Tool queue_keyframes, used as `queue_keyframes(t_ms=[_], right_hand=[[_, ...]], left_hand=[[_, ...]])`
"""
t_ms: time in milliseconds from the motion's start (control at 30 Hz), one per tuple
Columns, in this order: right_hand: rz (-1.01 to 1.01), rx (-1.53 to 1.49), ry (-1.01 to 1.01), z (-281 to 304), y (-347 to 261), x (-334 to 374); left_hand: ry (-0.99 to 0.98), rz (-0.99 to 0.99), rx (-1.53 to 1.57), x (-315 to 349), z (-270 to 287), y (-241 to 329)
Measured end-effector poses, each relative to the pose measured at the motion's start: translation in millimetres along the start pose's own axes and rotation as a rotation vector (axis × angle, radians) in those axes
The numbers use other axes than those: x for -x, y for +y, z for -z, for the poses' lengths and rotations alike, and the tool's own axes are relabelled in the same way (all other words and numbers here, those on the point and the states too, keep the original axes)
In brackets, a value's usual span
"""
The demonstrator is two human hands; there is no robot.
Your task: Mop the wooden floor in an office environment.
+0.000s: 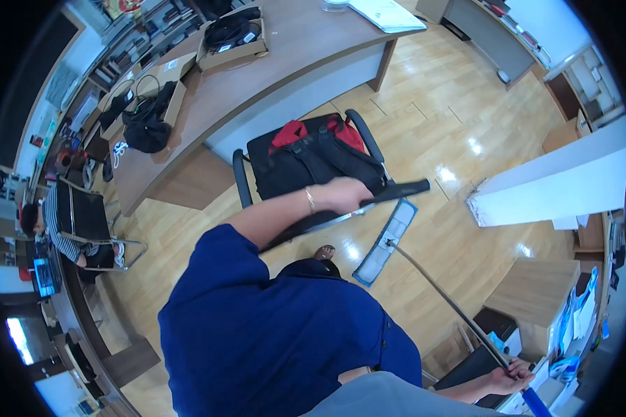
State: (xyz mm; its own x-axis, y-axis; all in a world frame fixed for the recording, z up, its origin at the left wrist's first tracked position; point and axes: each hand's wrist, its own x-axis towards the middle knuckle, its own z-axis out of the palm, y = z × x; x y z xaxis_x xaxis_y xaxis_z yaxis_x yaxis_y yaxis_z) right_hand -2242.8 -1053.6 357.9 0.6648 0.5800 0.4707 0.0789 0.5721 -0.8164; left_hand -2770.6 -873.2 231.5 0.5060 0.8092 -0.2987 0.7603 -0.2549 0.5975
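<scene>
Flat mop [384, 242] on the wooden floor [438, 139], its blue-edged pad lying just beside the right side of a black office chair [313, 174]. Pad's long axis runs from near the person's sandalled foot [325, 251] up and away toward the chair's right armrest; the metal handle [445, 295] crosses that axis, rising from the pad's middle back toward the person's right. Right hand [511, 379] clenched around the handle's upper end, at the blue grip. Left hand [344, 194] reaches forward, closed over the chair's right armrest, bracelet at the wrist. Chair seat carries a black and red backpack [313, 156]. Behind the chair, a long wooden desk [292, 48]: open cardboard boxes [233, 42] with black gear toward its left end, papers [389, 14] at its far right corner. White partition edge [556, 184] stands to the right of the pad, a low wooden cabinet [535, 295] nearer the handle. Another person [55, 229] sits at far left, well apart.
</scene>
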Motion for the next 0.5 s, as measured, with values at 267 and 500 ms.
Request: queue_keyframes(t_ms=[267, 500], right_hand=[[0.031, 0.015, 0.022, 26, -38, 81], [0.132, 0.007, -0.448, 73, -124, 148]], left_hand=[[0.418, 0.181, -0.304, 34, 30, -39], [0.660, 0.280, -0.392, 52, -47, 6]])
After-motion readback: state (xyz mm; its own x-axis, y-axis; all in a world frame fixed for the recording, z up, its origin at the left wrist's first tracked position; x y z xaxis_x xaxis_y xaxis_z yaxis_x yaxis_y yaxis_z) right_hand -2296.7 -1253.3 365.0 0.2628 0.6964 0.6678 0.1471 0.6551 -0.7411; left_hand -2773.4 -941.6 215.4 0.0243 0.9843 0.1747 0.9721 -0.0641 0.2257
